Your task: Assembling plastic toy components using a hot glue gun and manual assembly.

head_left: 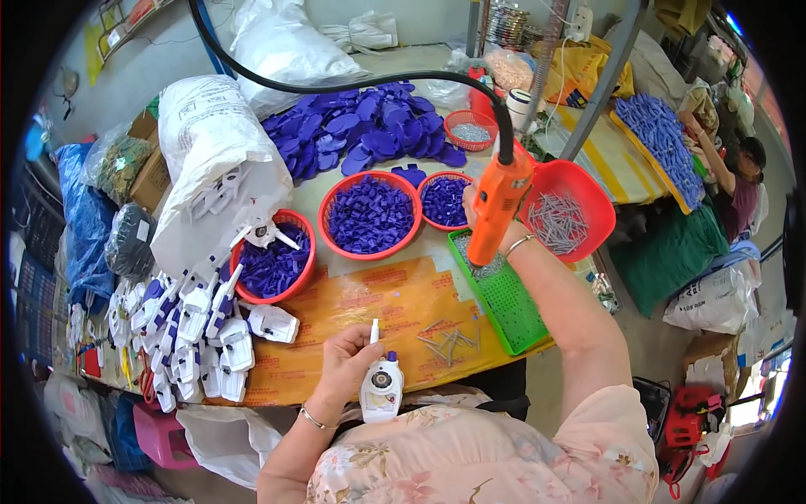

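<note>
Close to my body, my left hand [346,363] grips a small white plastic housing [382,399] with a round dark part set in its face and a purple piece at its top. A narrow white tip [375,330] sticks up by my fingers. My right arm stretches forward to the far end of a green perforated tray [520,315] holding small metal pieces. An orange electric screwdriver [495,202] hangs from a black cable in front of my right hand [469,207], covering most of it. Whether those fingers hold anything is hidden.
Red baskets [371,256] of purple parts stand mid-table, with a red scoop-shaped bin [600,223] of long screws at right. Several white housings [197,323] pile up at left below a white sack [210,118]. Loose screws [449,343] lie near the front edge. Another person [743,189] sits far right.
</note>
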The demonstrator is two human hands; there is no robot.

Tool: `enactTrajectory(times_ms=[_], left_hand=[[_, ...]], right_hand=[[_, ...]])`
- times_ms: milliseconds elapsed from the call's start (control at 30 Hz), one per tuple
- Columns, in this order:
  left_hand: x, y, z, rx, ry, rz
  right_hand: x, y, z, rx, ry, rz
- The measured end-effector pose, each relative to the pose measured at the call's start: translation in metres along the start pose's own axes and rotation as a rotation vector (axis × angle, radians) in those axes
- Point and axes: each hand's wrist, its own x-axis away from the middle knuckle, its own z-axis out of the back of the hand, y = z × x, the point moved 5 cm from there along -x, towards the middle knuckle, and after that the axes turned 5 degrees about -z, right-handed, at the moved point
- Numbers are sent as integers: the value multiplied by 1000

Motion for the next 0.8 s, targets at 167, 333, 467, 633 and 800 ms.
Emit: enactTrajectory(times_ms=[167,333,467,633,800], left_hand=[[-4,2,-7,16,-22,6],[-4,-1,-7,-7,-38,8],[-2,1,-7,-4,-56,-10],[-4,0,-13,22,-53,25],[0,4,-10,29,-33,28]], right_hand=[[0,13,-6,-1158,-155,-328],[-1,7,-7,-1196,-283,-433],[-8,2,3,-122,-289,-228],[2,53,-35,194,-62,-19],[-5,7,-20,296,-229,-15]])
